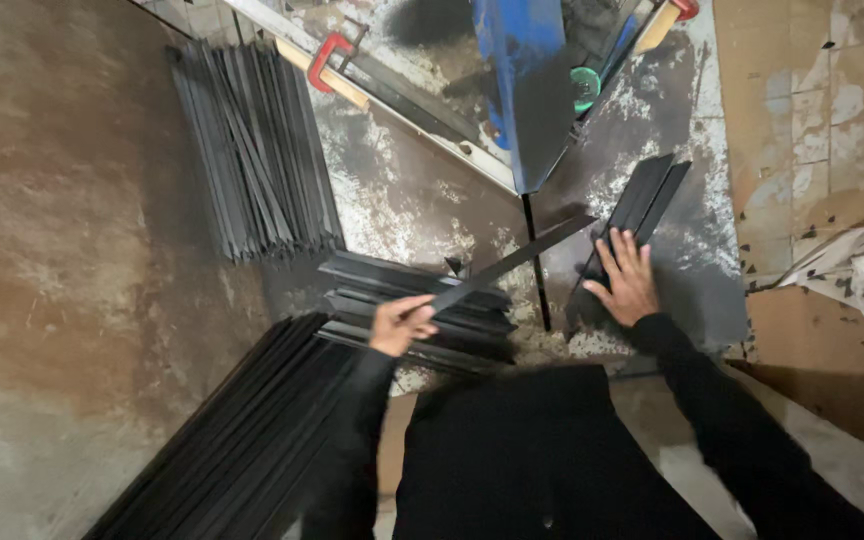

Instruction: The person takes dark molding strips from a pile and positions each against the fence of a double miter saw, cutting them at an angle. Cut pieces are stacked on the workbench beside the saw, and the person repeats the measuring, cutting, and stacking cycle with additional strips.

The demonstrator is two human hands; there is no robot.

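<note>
Strips of dark metal lie in piles on the floor (72, 200). Left hand (400, 325) is closed around one end of a long strip (512, 262), which slants up to the right above a low stack (417, 300) beside that hand. Right hand (627, 285) lies open, fingers spread, pressing flat on a short bundle (647, 195) on a dark sheet (692, 270). A bigger pile (252, 150) sits toward the far left, near a red clamp (327, 55).

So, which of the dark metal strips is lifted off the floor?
The single strip gripped in the left hand, slanting up to the right. All others lie in piles, including those under the right hand.
</note>
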